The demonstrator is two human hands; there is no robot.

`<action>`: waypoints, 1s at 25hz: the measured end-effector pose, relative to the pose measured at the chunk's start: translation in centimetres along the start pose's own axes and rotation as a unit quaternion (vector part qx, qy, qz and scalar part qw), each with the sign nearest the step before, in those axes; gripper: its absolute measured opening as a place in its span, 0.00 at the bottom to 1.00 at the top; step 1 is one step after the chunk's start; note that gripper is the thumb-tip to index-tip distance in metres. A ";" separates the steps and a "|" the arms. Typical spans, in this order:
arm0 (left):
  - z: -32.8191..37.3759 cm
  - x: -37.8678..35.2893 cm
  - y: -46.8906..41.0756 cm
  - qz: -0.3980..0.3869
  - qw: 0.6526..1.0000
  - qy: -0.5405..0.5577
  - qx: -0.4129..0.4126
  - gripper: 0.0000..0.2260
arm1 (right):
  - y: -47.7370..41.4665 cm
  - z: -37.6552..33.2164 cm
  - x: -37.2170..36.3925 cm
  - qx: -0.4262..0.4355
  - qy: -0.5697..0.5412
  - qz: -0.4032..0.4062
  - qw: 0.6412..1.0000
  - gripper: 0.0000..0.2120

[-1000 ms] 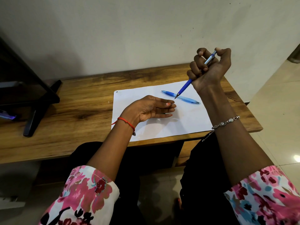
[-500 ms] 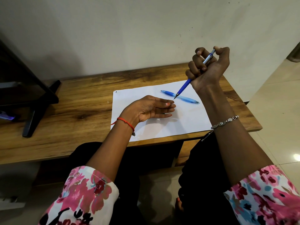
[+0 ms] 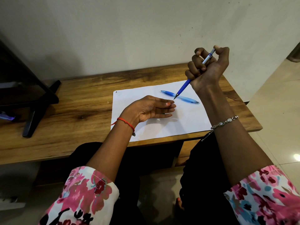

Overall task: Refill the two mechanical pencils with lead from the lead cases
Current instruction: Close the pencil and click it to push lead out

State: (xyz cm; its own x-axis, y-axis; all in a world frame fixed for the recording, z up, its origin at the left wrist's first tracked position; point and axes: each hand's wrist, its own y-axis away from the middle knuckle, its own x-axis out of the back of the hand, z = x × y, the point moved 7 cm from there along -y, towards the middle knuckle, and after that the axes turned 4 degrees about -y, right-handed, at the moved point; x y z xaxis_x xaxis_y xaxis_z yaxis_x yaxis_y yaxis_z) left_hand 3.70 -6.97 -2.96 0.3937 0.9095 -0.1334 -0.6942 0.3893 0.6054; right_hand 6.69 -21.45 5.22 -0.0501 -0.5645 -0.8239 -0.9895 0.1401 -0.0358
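Right hand (image 3: 209, 69) fists the dark-blue pencil (image 3: 184, 86) above the desk's (image 3: 73, 98) right edge; left hand (image 3: 146, 109) rests loosely open on the paper (image 3: 186, 120).

The middle of the dark blue and silver mechanical pencil (image 3: 184, 87) is covered by the curled fingers (image 3: 194, 66) of the right hand (image 3: 209, 69), and its top end is hidden under the thumb. The light blue translucent pencil (image 3: 186, 99) on the white paper sheet (image 3: 186, 120) is crossed by the held pencil's tip. The wooden tabletop (image 3: 73, 111) is cut off at the left picture edge, as is a black stand (image 3: 32, 101) there. A small purple object (image 3: 6, 117) at the left edge is too blurred to be identified. Whether anything is held under the left hand (image 3: 146, 109) cannot be told.
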 end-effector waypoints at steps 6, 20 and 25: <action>0.0 0.1 0.0 -0.002 1.000 0.000 -0.003 0.06 | 0.0 0.1 0.1 0.001 0.000 0.002 1.000 0.22; 0.0 0.1 0.0 -0.001 1.000 -0.005 -0.003 0.06 | -0.3 0.1 0.4 0.010 -0.016 0.001 1.000 0.23; 0.2 0.0 0.1 0.000 1.000 -0.002 -0.004 0.05 | -0.6 0.0 0.6 0.014 -0.016 0.002 1.000 0.22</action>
State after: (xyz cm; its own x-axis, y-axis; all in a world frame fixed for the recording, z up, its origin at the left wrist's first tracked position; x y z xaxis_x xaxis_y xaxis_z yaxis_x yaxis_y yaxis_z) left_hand 3.71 -6.95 -2.77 0.3958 0.9092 -0.1296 -0.6997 0.3899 0.5987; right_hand 7.23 -21.86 4.78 -0.0486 -0.5373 -0.8420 -0.9852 0.1645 -0.0482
